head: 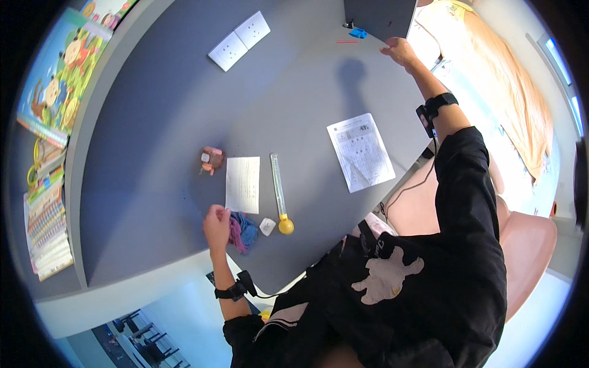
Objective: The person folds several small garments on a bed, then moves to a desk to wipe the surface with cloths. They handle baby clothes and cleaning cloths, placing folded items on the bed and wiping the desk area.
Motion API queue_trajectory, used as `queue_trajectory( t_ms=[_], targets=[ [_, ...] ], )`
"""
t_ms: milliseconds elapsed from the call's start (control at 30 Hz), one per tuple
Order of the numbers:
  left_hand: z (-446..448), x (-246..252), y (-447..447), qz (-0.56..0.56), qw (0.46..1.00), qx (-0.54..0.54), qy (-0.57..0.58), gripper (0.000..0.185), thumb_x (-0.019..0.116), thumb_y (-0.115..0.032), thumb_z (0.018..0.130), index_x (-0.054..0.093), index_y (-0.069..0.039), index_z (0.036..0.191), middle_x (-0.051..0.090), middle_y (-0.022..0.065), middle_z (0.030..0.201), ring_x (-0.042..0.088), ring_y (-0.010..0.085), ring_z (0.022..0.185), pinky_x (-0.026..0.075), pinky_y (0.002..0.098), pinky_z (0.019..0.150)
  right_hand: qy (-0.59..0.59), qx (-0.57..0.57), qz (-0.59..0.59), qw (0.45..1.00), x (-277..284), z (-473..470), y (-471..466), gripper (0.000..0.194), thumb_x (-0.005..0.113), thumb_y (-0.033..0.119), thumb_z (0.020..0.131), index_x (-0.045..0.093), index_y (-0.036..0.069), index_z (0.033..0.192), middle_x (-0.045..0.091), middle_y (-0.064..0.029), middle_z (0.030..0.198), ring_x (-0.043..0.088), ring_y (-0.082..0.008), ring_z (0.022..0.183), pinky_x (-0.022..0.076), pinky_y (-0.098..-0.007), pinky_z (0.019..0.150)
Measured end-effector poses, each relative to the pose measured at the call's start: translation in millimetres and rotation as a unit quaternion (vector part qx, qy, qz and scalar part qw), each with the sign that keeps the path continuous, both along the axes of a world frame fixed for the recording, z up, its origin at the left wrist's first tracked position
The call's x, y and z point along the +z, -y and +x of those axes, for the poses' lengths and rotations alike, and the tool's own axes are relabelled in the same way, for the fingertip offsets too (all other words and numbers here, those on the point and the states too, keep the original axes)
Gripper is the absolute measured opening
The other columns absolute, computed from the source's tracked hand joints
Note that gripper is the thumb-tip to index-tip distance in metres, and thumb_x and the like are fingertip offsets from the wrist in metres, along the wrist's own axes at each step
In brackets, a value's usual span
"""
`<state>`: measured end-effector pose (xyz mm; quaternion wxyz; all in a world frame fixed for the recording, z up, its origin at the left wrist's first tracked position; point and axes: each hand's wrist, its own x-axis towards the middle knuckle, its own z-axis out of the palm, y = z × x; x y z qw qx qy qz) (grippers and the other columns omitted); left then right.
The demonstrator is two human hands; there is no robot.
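Note:
My left hand (217,228) is at the near left of the grey desk, its fingertips beside the lower left corner of a lined paper sheet (243,185) and a bundle of purple and blue cloth (244,233). Whether it grips either cannot be told. My right hand (399,51) reaches to the far right, fingers apart near the lower edge of a dark upright panel (379,18), with nothing visible in it. Near it lie a blue object (358,33) and a thin red stick (347,42). A clear tube with a yellow round end (285,225) lies right of the lined sheet.
A small white object (267,227) lies between cloth and tube. A pink and brown figurine (212,159) stands left of the sheet. A printed sheet (361,152) lies nearer the right edge. Wall sockets (239,40), a bookshelf (99,96) and a pink chair (527,244) surround the desk.

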<state>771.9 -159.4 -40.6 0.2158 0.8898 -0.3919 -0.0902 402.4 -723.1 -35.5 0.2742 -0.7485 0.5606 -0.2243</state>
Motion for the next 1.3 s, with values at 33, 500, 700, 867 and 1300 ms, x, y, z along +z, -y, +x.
queue_trajectory(
  t_ms=[33,500,700,867,1300],
  targets=[
    [-5.9,-3.0,15.9,-0.008,0.999,-0.018,-0.042,0.020,0.068,-0.018,0.081,0.060,-0.003,0.090,0.065,0.0127,0.081,0.064,0.0289,0.075,0.050,0.0370,0.070,-0.013,0.010,-0.002,1.000,-8.4,3.9,7.6,0.052,0.071,0.028,0.081,0.058,-0.002,0.121,0.061,-0.0189,0.119,0.059,-0.0307,0.110,0.0470,-0.0379,0.094],
    [-105.3,-72.2,211.3,0.159,0.968,-0.190,-0.037,0.092,0.085,-0.010,0.058,0.037,-0.010,0.137,0.033,0.0188,0.138,0.036,0.0383,0.124,0.031,0.0461,0.104,-0.129,0.094,-0.106,0.981,-104.0,93.3,139.1,0.085,0.079,0.034,0.071,0.036,0.018,0.142,0.025,-0.0129,0.151,0.024,-0.0304,0.139,0.0275,-0.0442,0.111],
    [-107.7,-65.5,222.7,0.194,0.963,-0.176,-0.054,0.099,0.088,-0.010,0.052,0.036,-0.012,0.136,0.032,0.0198,0.136,0.032,0.0394,0.126,0.028,0.0487,0.106,-0.149,0.106,-0.106,0.977,-122.4,115.8,165.2,0.088,0.078,0.044,0.068,0.037,0.022,0.143,0.023,-0.0088,0.152,0.027,-0.0270,0.137,0.0289,-0.0474,0.109],
    [-111.2,-67.7,226.4,0.202,0.966,-0.159,-0.035,0.100,0.088,-0.009,0.050,0.036,-0.012,0.135,0.033,0.0195,0.135,0.032,0.0391,0.125,0.028,0.0484,0.106,-0.191,0.101,-0.100,0.971,-118.0,117.0,170.7,0.061,0.071,0.041,0.077,0.051,0.019,0.131,0.037,-0.0077,0.139,0.042,-0.0260,0.123,0.0414,-0.0458,0.097],
    [-110.1,-72.3,216.6,0.178,0.968,-0.174,-0.017,0.095,0.086,-0.008,0.054,0.037,-0.012,0.135,0.033,0.0187,0.137,0.033,0.0384,0.126,0.032,0.0452,0.105,-0.247,0.159,-0.208,0.933,-129.5,105.9,51.9,0.015,0.059,0.013,0.080,0.071,0.006,0.086,0.062,-0.0130,0.099,0.060,-0.0267,0.092,0.0560,-0.0345,0.067]
  ],
)
